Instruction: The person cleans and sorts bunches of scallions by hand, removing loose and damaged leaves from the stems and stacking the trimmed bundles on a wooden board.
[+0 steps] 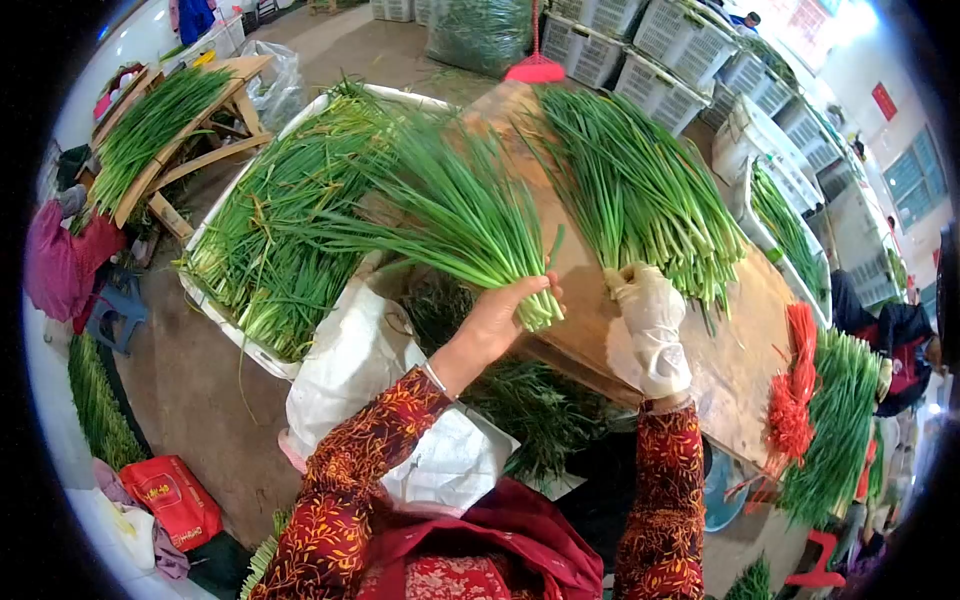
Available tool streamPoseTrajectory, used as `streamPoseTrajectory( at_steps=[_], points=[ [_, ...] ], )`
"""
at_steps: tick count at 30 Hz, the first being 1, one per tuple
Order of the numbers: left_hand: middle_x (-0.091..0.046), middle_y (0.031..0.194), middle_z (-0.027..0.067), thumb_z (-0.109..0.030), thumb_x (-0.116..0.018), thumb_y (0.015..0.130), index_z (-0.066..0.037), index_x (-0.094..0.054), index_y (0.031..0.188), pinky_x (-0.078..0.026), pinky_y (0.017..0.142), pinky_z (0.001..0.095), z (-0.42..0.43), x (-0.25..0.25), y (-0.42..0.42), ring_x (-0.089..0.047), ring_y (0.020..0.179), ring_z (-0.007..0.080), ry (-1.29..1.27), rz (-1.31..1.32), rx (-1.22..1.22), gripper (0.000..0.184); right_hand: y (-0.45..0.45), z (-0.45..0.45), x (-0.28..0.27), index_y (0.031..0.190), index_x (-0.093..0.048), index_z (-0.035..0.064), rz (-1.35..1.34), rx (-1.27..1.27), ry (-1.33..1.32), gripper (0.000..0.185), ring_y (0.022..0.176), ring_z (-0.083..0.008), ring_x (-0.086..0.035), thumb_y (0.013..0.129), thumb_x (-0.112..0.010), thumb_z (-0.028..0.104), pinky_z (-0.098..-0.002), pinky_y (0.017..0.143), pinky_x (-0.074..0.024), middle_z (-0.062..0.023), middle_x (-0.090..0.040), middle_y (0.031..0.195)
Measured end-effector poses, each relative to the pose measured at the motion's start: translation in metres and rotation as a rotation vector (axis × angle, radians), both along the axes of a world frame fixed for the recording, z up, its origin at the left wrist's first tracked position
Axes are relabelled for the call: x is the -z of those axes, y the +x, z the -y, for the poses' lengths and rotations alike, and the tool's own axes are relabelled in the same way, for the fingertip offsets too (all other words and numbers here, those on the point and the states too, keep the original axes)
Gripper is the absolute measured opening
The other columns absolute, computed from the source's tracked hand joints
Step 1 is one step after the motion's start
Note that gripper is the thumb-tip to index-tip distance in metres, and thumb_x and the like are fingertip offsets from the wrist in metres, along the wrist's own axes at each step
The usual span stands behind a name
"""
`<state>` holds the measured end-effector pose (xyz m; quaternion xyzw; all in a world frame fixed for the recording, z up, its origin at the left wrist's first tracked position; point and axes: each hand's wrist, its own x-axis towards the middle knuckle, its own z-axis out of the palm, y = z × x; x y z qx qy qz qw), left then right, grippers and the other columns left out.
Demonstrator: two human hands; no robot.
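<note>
My bare left hand (500, 318) is wrapped round the white stem ends of a bunch of Chinese chives (470, 215), whose long leaves fan out to the upper left. On the wooden table (575, 290) lies a large pile of chives (640, 180) with its pale stems toward me. My right hand (645, 310), in a whitish glove, is at the pile's near left corner. Its fingers are curled closed on chive stalks there, the tips partly hidden. The held bunch hangs above the table's left edge and beside a white crate heaped with chives (290, 220).
A bundle of red ties (795, 385) hangs at the table's right edge, beside more chives (835, 420). White cloth (360, 370) drapes the crate's near corner. People work at far left and right. Stacked plastic crates (660, 90) and a red dustpan (535, 70) stand behind.
</note>
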<state>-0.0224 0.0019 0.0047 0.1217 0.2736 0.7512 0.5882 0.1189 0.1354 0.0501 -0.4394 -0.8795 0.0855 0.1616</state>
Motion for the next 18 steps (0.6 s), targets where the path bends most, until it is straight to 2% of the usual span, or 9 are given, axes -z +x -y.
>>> streamPoseTrajectory(
  at_steps=[2, 5, 6, 7, 9, 10, 13, 16, 18],
  points=[
    [-0.056, 0.090, 0.0025, -0.010, -0.057, 0.082, -0.005, -0.051, 0.107, -0.052, 0.074, 0.0377, -0.001, -0.003, 0.007, -0.058, 0.079, 0.0128, -0.008, -0.008, -0.011, 0.027, 0.002, -0.003, 0.007, 0.076, -0.061, 0.0069, 0.021, -0.023, 0.082, 0.022, 0.063, -0.0246, -0.060, 0.080, -0.057, 0.028, -0.0340, 0.058, -0.0444, -0.0093, -0.062, 0.067],
    [-0.056, 0.086, 0.0011, -0.011, -0.059, 0.082, -0.005, -0.052, 0.107, -0.053, 0.071, 0.0385, -0.003, -0.007, 0.013, -0.057, 0.077, 0.0112, -0.018, -0.044, -0.058, 0.027, 0.001, 0.006, -0.006, 0.079, -0.061, 0.0069, -0.074, 0.042, 0.026, 0.019, 0.063, -0.0263, -0.060, 0.080, -0.059, 0.026, -0.0358, 0.057, -0.0441, -0.0108, -0.062, 0.069],
    [-0.056, 0.086, 0.0012, -0.010, -0.059, 0.082, -0.005, -0.052, 0.107, -0.053, 0.070, 0.0379, -0.004, -0.005, 0.014, -0.057, 0.077, 0.0113, -0.006, -0.053, -0.044, 0.027, 0.000, 0.007, -0.008, 0.084, -0.060, 0.0066, -0.103, 0.021, 0.010, 0.016, 0.056, -0.0201, -0.057, 0.082, -0.057, 0.022, -0.0302, 0.052, -0.0434, -0.0089, -0.063, 0.069],
    [-0.057, 0.085, 0.0014, -0.010, -0.060, 0.081, -0.005, -0.053, 0.106, -0.054, 0.069, 0.0373, -0.005, -0.004, 0.015, -0.058, 0.077, 0.0113, 0.006, -0.063, -0.028, 0.026, 0.002, 0.013, -0.011, 0.084, -0.060, 0.0066, -0.106, 0.021, 0.007, 0.016, 0.056, -0.0201, -0.057, 0.082, -0.057, 0.022, -0.0302, 0.052, -0.0434, -0.0089, -0.063, 0.069],
    [-0.058, 0.089, 0.0025, -0.010, -0.059, 0.082, -0.004, -0.054, 0.105, -0.052, 0.070, 0.0324, -0.006, -0.006, 0.017, -0.058, 0.077, 0.0119, -0.016, -0.084, -0.038, 0.024, 0.006, 0.029, -0.022, 0.088, -0.059, 0.0059, -0.558, -0.041, -0.608, 0.014, 0.057, -0.0152, -0.056, 0.084, -0.056, 0.019, -0.0289, 0.054, -0.0442, -0.0085, -0.065, 0.075],
    [-0.059, 0.091, 0.0032, -0.011, -0.059, 0.082, -0.003, -0.054, 0.104, -0.050, 0.072, 0.0299, -0.005, -0.007, 0.018, -0.059, 0.078, 0.0122, -0.023, -0.085, -0.021, 0.024, 0.007, 0.029, -0.011, 0.091, -0.057, 0.0066, -0.567, -0.094, -0.597, 0.012, 0.056, -0.0072, -0.051, 0.084, -0.057, 0.016, -0.0232, 0.049, -0.0414, -0.0038, -0.064, 0.072],
    [-0.060, 0.095, 0.0037, -0.012, -0.060, 0.082, -0.003, -0.055, 0.104, -0.047, 0.075, 0.0251, -0.008, 0.000, 0.021, -0.058, 0.082, 0.0120, -0.030, -0.096, -0.020, 0.024, 0.001, 0.051, -0.001, 0.085, -0.055, 0.0065, -0.496, -0.281, -0.120, 0.008, 0.053, -0.0179, -0.055, 0.079, -0.060, 0.010, -0.0278, 0.049, -0.0430, -0.0070, -0.059, 0.066],
    [-0.059, 0.101, 0.0040, -0.015, -0.061, 0.082, 0.002, -0.057, 0.104, -0.041, 0.084, 0.0235, -0.007, 0.007, 0.022, -0.054, 0.092, 0.0093, -0.001, -0.179, -0.082, 0.029, -0.003, 0.066, 0.002, 0.083, -0.054, 0.0074, -0.541, -0.338, -0.082, 0.010, 0.057, -0.0252, -0.056, 0.077, -0.061, 0.008, -0.0309, 0.051, -0.0435, -0.0089, -0.057, 0.069],
    [-0.059, 0.098, 0.0028, -0.015, -0.062, 0.081, -0.001, -0.056, 0.103, -0.045, 0.079, 0.0248, -0.005, 0.008, 0.020, -0.056, 0.088, 0.0101, -0.030, -0.173, -0.081, 0.027, -0.001, 0.067, 0.003, 0.083, -0.053, 0.0081, -0.517, -0.383, -0.079, 0.010, 0.060, -0.0259, -0.056, 0.076, -0.061, 0.008, -0.0315, 0.053, -0.0434, -0.0087, -0.056, 0.071]
  ],
)
